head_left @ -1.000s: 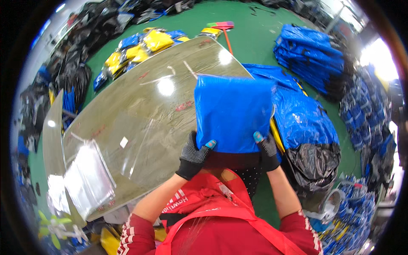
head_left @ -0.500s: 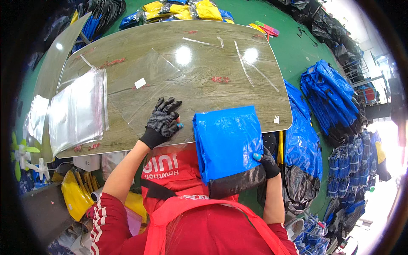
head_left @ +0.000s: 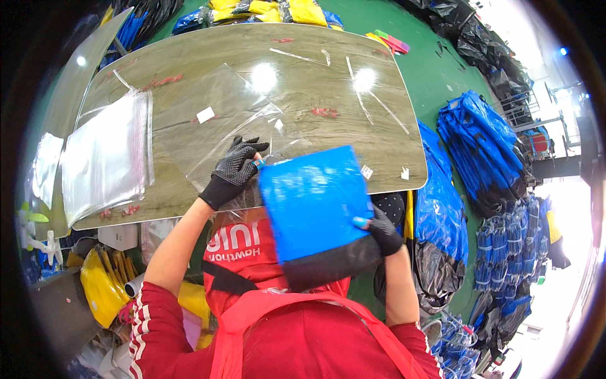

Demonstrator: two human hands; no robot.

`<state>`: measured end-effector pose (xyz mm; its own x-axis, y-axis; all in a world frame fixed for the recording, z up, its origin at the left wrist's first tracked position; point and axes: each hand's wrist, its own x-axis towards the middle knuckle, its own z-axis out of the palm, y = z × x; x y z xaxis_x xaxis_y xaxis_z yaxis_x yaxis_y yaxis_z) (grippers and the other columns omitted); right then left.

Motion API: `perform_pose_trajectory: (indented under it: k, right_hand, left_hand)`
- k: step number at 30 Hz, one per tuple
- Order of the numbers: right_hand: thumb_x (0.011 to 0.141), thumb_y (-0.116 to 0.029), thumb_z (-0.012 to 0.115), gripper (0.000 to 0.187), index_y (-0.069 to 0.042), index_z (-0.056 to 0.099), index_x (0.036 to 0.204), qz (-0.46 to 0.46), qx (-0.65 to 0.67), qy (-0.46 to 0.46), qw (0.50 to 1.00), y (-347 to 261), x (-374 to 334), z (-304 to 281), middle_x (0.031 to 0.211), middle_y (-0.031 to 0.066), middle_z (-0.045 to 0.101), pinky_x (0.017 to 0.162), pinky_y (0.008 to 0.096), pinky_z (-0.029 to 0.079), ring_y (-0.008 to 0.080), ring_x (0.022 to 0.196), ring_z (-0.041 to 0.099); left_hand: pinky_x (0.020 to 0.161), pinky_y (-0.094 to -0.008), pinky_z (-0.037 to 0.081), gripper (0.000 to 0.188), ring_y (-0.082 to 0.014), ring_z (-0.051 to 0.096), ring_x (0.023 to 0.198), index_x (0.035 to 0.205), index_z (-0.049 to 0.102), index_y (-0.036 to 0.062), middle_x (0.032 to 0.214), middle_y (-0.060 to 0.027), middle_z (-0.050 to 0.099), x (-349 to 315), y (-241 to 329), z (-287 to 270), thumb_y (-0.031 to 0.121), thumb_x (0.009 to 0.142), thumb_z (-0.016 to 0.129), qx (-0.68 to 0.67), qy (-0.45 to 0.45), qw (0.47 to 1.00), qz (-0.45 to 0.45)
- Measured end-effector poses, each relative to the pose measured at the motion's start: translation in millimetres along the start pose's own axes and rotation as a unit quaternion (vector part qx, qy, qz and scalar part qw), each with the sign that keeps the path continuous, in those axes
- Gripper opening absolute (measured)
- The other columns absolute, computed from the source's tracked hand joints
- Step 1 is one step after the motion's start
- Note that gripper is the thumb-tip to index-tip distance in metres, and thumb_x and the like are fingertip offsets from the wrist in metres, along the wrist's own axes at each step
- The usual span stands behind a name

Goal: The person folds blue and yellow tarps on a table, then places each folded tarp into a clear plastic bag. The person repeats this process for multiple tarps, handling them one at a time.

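Note:
My right hand (head_left: 386, 234), in a black glove with the thumb tip bare, grips the lower right side of a folded blue sheet bag (head_left: 315, 196) with a black bottom band. The bag is tilted over the table's near edge. Its upper left corner meets the fingers of my left hand (head_left: 235, 169), gloved in black with pale dots. Thumb and forefinger there are closed at the mouth of a clear plastic bag (head_left: 208, 148) lying on the table. Part of the clear bag's film stands up in creases beside these fingers.
The wood-patterned table (head_left: 353, 57) carries a stack of clear plastic bags (head_left: 110, 155) at the left and red marks. Blue and black bags (head_left: 483, 151) are piled on the green floor at the right. Yellow bags (head_left: 104, 287) sit under the table at the lower left.
My right hand has brought the folded blue bag left and slightly up, to my left hand. The clear bag's film has lifted and creased near my left fingers.

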<state>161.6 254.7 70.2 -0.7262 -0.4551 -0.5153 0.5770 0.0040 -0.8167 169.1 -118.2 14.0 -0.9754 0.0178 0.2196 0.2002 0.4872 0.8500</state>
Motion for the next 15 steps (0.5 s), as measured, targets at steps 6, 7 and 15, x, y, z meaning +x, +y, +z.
perform_pose_trajectory:
  k: [6,7,15]
  right_hand:
    - [0.089,-0.029,0.067,0.051,-0.002,0.053,0.128,-0.015,-0.256,-0.141,0.956,31.3,30.9,80.3,0.118,0.0103,0.060,0.091,0.0326,0.048,0.0192,0.107,0.056]
    - [0.092,-0.035,0.061,0.048,0.000,0.055,0.123,-0.026,-0.123,-0.099,0.987,23.9,42.4,77.0,0.115,0.0124,0.062,0.092,0.0353,0.048,0.0205,0.106,0.059]
    - [0.088,-0.034,0.066,0.036,-0.003,0.068,0.106,0.064,-0.054,-0.188,0.979,-32.2,148.5,66.7,0.091,0.0073,0.069,0.068,0.0253,0.050,0.0119,0.078,0.062]
  left_hand:
    - [0.109,-0.0449,0.035,0.010,-0.0297,0.059,0.112,0.095,0.060,0.0055,0.111,-0.0153,0.066,-6.9,40.9,-50.6,0.010,0.087,0.056,0.152,-0.053,0.986,0.050]
    - [0.111,-0.0467,0.031,0.025,-0.0310,0.059,0.109,0.110,0.063,0.0048,0.105,-0.0134,0.065,-11.3,46.1,-51.6,0.009,0.087,0.056,0.148,-0.047,0.983,0.099]
    - [0.111,-0.0525,0.030,0.022,-0.0312,0.053,0.121,0.105,0.063,0.0079,0.120,-0.0108,0.062,-27.7,59.3,-36.3,0.013,0.085,0.061,0.171,0.004,0.972,0.163]
